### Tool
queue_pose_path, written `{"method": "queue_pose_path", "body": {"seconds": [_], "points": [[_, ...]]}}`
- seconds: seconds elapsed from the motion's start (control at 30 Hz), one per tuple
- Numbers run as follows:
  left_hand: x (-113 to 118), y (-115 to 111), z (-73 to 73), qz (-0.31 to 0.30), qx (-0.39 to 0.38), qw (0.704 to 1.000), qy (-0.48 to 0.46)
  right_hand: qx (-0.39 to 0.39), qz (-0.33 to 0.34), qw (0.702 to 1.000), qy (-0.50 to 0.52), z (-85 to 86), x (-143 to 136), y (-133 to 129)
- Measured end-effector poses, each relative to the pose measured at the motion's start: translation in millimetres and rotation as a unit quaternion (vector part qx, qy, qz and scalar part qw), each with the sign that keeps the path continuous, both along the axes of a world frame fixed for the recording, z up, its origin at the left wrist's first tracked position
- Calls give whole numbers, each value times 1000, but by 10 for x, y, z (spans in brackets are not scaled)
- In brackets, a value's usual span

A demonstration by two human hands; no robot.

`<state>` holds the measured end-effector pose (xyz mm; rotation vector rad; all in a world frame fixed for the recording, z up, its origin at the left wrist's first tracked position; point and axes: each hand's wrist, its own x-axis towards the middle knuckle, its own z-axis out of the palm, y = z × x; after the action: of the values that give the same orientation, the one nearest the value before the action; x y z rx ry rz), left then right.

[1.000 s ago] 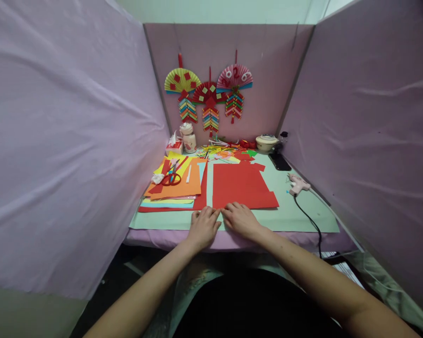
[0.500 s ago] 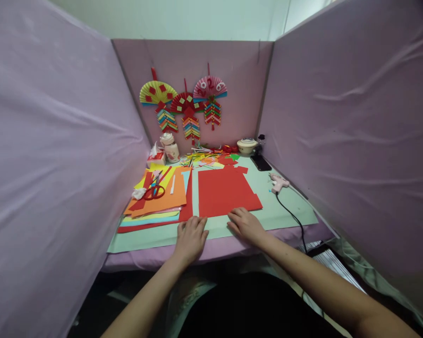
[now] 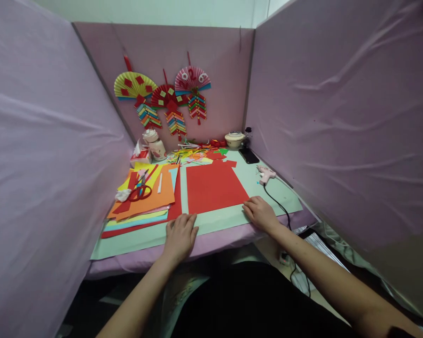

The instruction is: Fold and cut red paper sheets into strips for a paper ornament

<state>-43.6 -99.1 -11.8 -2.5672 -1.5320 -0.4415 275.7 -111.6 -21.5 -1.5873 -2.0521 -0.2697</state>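
Nearest: your left hand lies palm down at the near left corner of the red sheet. Its grip is open, the fingers spread, nothing seen held. Your right hand has its fingertips at the near right corner; whether that grip pinches the paper or only rests on it, cannot tell.

Red sheet: flat on the worktop, between the two hands, beside the paper stack on your left.

Judgement on the step: steadying the near edge. Press lightly and equally at both corners — uneven pressure would probably skew the sheet. Use finger pads rather than nails, which could crease it. Mind the black cord of the glue gun; it runs off the worktop close to your right hand.

On the stack: red-handled scissors and a white pen-like stick, no lettering legible on either.

Farther: phone, screen dark; tissue box and bottle, any print too small to read.

Farthest: three hanging fans. The pink fan carries numerals, apparently "2026" — white 0 and 6 clear, first red 2 less so. No brand identified.
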Motion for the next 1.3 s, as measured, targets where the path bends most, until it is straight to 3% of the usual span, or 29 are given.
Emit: {"method": "queue_pose_path", "body": {"seconds": [0.33, 0.5, 0.6, 0.67, 0.77, 0.83, 1.03, 1.3], "points": [[2, -11, 13, -1, -9, 1000, -18, 45, -48, 998, 26, -129, 24, -65], [23, -10, 110, 4, -21, 999, -34, 34, -40, 998, 35, -55, 69, -63], [178, 46, 222, -31, 10, 998, -48, 48, 3, 998, 45, 54, 23, -30], [344, 137, 282, -101, 12, 994, -50, 35, 67, 997, 31, 122, -55, 22], [579, 334, 302, -207, -32, 977, -34, -19, 173, 985, 1, 171, -173, 138], [664, 461, 271, -241, -63, 968, -26, -49, 216, 975, -4, 161, -200, 223], [665, 584, 207, -259, -86, 962, 2, -70, 252, 965, -10, 78, -118, 369], [683, 560, 212, -252, -97, 963, 5, -75, 247, 965, -43, 162, -97, 315]]}}
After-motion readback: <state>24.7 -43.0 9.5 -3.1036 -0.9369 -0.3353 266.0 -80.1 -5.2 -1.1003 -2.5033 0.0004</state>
